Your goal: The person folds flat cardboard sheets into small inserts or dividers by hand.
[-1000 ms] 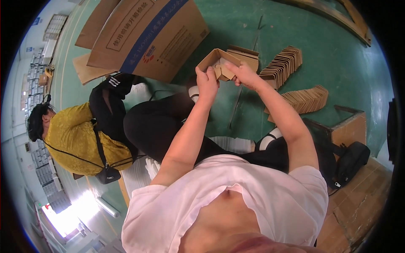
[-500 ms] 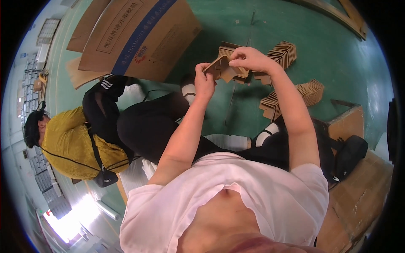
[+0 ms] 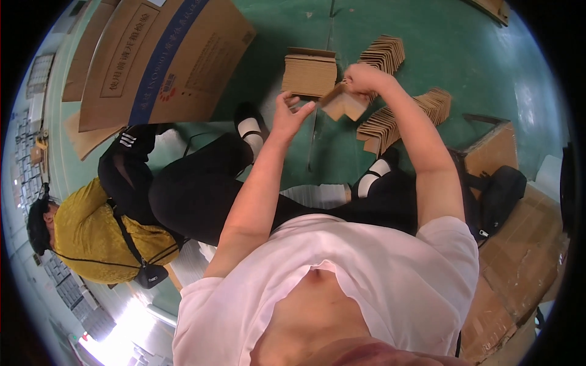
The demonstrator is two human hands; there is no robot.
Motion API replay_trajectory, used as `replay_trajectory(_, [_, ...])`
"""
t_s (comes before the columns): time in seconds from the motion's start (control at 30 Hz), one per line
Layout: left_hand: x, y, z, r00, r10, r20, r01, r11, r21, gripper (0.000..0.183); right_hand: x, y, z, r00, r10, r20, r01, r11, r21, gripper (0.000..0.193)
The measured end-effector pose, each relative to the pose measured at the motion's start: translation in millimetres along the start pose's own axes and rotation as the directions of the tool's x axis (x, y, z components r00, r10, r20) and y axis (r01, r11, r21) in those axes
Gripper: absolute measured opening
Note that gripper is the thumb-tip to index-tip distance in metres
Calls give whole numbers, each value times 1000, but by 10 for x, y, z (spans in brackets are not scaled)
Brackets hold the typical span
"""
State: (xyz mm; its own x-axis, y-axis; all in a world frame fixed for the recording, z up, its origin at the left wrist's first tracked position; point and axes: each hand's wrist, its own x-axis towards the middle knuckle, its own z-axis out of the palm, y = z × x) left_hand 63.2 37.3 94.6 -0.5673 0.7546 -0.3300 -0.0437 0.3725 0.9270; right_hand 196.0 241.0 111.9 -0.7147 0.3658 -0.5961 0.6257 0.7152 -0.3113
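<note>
My right hand [image 3: 367,79] is closed on the upper end of a folded cardboard piece [image 3: 343,105], brown outside and paler within, which hangs bent above the floor. To its left, my left hand [image 3: 292,114] is empty, thumb and fingers spread, just short of that piece. Beyond the left hand lies a neat stack of cardboard pieces [image 3: 309,72] with their edges lined up. Two slanting rows of nested, angled cardboard pieces lie at the right: the far row [image 3: 386,52] behind my right hand and the near row [image 3: 421,116] beside my right forearm.
A large cardboard box [image 3: 189,67] with a blue stripe stands at the far left. A person in a yellow top [image 3: 104,235] sits close on my left. A black bag [image 3: 503,198] and flattened cardboard [image 3: 519,262] are at my right, on the green floor [image 3: 274,30].
My left hand has let go of the folded cardboard piece and opened. My right hand has carried it rightward, toward the rows. The view has shifted, uncovering the stack.
</note>
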Motion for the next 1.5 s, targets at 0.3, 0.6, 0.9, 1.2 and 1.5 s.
replay_trajectory(0.3, [202,-320,-169,976,-212,53,211,977,16,41,287,624,982,899,267,-348,-258,963,75,17])
replay_trajectory(0.6, [287,-340,-123,965,-254,71,248,965,79,35,290,759,1002,736,419,-532,-431,896,109,13])
replay_trajectory(0.9, [324,-633,-196,976,-216,-1,215,970,111,30,303,830,881,704,508,-497,-504,850,155,19])
replay_trajectory(1.2, [789,-1431,-339,982,-42,-185,106,932,346,47,618,68,974,868,426,-255,-309,865,395,33])
replay_trajectory(1.5, [833,-1139,-82,994,-23,-110,67,904,423,63,616,-322,1354,760,649,10,-205,225,953,34])
